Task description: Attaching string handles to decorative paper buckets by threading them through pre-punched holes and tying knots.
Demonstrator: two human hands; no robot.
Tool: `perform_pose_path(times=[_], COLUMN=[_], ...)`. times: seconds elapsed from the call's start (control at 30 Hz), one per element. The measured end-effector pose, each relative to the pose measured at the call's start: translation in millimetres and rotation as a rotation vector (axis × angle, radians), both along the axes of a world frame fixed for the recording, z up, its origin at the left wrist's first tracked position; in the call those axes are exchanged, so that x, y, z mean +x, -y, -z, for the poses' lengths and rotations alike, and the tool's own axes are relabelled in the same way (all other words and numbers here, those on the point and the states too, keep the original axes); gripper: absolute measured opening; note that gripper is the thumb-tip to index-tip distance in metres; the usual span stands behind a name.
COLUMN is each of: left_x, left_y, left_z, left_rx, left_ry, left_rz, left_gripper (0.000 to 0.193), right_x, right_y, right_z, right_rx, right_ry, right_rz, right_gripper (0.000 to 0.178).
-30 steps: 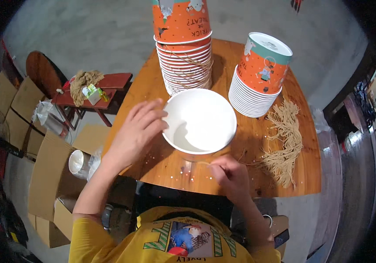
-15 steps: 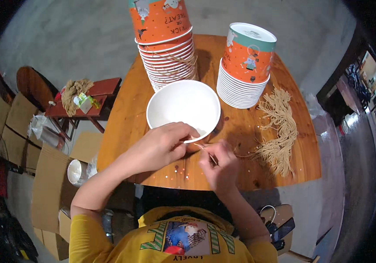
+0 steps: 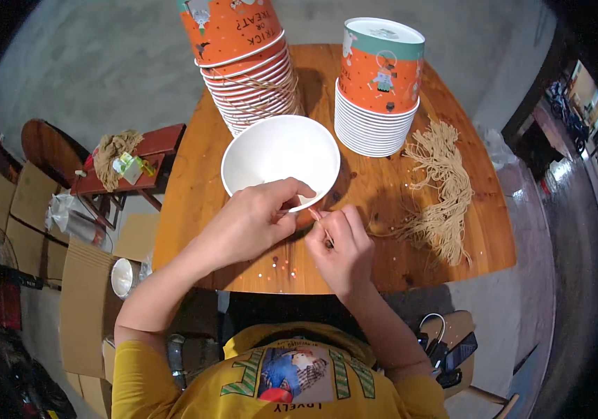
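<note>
A paper bucket (image 3: 278, 150) with a white inside lies tilted on the table, its mouth facing me. My left hand (image 3: 260, 213) pinches its near rim, fingertips inside the mouth and thumb outside. Just right of that rim, my right hand (image 3: 341, 248) is closed on a thin cord (image 3: 317, 215), whose end meets the bucket's edge. Whether the cord passes through a hole there is too small to tell. Toward the right, a bundle of tan cords (image 3: 442, 195) spreads over the wood, with loose strands trailing toward my right hand.
Behind the bucket rises a tall stack of orange paper buckets (image 3: 236, 35), cords hanging on its rims. A shorter bucket stack (image 3: 381, 77) stands right of it on the wooden table (image 3: 243, 279). A red bench (image 3: 152, 150) and cardboard (image 3: 86, 307) lie at left.
The whole view has shifted slightly, so the stacks sit higher and farther left. My right hand has turned a little at the rim; both hands keep their grips.
</note>
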State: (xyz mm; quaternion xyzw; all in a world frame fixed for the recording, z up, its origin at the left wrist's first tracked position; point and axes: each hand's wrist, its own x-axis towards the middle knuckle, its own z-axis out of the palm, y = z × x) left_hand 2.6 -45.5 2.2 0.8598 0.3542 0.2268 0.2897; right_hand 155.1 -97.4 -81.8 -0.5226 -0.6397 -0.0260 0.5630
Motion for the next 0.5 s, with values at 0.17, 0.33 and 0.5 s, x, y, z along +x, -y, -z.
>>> perform_pose_path(times=[0.17,0.33,0.5], left_x=[2.1,2.1,2.9], left_y=[1.9,1.9,2.1], left_z=[-5.1,-5.1,-5.6], left_rx=[-0.043,-0.031,-0.027], left_ry=[-0.094,-0.098,-0.097], left_rz=[-0.047,-0.038,-0.039], left_gripper=[0.032,0.032,0.03], right_x=[0.5,-1.0,-0.6], right_y=[-1.1,-3.3,-5.2], right_z=[-0.1,0.8,-0.4], right_rx=[0.03,0.055,0.068], right_ry=[0.011,0.014,0.056], right_rz=[-0.007,0.003,0.008], right_gripper=[0.013,0.015,0.017])
